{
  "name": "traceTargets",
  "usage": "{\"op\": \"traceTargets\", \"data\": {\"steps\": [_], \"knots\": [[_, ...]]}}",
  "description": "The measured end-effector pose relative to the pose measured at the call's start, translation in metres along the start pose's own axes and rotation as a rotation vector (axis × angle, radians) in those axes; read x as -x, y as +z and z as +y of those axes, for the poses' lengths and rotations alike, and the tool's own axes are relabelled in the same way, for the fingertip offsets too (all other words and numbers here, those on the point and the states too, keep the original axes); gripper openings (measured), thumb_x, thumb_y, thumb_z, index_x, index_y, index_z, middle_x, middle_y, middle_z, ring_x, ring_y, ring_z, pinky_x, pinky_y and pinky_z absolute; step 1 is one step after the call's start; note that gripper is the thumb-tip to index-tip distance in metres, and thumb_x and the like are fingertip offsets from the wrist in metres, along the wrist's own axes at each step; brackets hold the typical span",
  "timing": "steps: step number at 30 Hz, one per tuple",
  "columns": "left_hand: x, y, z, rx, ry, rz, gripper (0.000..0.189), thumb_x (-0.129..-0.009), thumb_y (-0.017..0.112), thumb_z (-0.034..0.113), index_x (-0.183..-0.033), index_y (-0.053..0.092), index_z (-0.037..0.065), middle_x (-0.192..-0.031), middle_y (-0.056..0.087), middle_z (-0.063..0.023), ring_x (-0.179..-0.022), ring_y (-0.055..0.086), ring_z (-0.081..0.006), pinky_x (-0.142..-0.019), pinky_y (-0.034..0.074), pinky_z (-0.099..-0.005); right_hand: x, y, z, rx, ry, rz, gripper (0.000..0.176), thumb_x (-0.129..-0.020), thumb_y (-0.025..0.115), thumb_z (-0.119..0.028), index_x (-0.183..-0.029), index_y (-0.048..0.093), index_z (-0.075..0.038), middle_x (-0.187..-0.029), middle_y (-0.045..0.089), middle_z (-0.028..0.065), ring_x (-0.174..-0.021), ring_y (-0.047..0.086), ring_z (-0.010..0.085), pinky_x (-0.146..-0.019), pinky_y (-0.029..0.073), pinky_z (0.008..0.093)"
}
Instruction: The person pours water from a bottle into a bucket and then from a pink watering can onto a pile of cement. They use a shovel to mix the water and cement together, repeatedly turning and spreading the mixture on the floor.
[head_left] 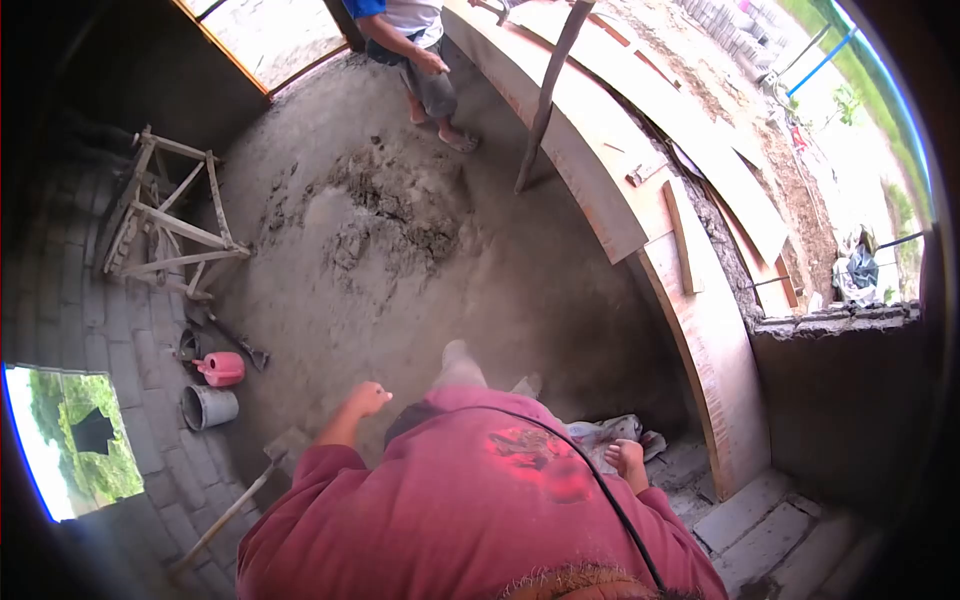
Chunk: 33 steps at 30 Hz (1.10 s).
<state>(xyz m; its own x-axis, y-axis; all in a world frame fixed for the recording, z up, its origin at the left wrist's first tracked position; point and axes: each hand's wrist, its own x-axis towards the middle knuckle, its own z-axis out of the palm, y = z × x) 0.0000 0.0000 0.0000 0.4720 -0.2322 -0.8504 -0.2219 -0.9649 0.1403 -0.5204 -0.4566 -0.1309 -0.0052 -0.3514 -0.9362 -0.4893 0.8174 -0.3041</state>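
My left hand hangs in front of my hip on the left, fingers curled in, with no object visible in it. On the other side my right hand is closed into a loose fist, and I see nothing in it. Close behind that hand lies a crumpled whitish sack on the floor. To the left of my left hand, a long-handled tool leans low by the block wall. A grey bucket and a pink plastic jug stand farther left.
A heap of wet mortar covers part of the floor ahead. Another person stands beyond it. A wooden trestle stands at left. Long boards run along the right, with a slanting pole before them.
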Motion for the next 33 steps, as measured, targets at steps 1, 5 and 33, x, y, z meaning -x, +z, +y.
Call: {"op": "traceTargets", "data": {"steps": [1, 5, 33], "knots": [[-0.006, 0.001, -0.016, -0.056, -0.012, -0.02, 0.057, -0.094, 0.059, 0.055, -0.117, 0.073, 0.005, -0.123, 0.067, -0.0241, -0.119, 0.062, -0.0374, -0.102, 0.047, -0.0456, -0.004, 0.003, 0.011, -0.008, 0.024, -0.019, 0.036, -0.095, 0.056, -0.019, -0.124, 0.056, 0.002, -0.11, 0.066, 0.0211, -0.09, 0.07, 0.0338, -0.074, 0.061, 0.0446], [-0.057, 0.051, -0.081, -0.315, 0.039, -0.056, 0.056, -0.096, 0.057, 0.053, -0.114, 0.073, 0.003, -0.122, 0.068, -0.0224, -0.113, 0.064, -0.0393, -0.098, 0.049, -0.0478, 0.009, -0.014, 0.036, 0.113, -0.172, -0.049, 0.026, -0.094, 0.055, -0.016, -0.113, 0.059, 0.001, -0.098, 0.066, 0.0165, -0.082, 0.07, 0.0319, -0.067, 0.061, 0.0422], [-0.076, 0.033, -0.281, -0.15, -0.018, 0.072, 0.056, -0.1, 0.05, 0.049, -0.117, 0.071, 0.0, -0.124, 0.066, -0.0236, -0.118, 0.061, -0.0409, -0.102, 0.047, -0.0494, 0.072, 0.133, 0.108, 1.409, -0.944, -0.075, 0.034, -0.088, 0.057, -0.041, -0.101, 0.077, -0.016, -0.108, 0.074, 0.0057, -0.103, 0.069, 0.0256, -0.089, 0.055, 0.0395]]}}
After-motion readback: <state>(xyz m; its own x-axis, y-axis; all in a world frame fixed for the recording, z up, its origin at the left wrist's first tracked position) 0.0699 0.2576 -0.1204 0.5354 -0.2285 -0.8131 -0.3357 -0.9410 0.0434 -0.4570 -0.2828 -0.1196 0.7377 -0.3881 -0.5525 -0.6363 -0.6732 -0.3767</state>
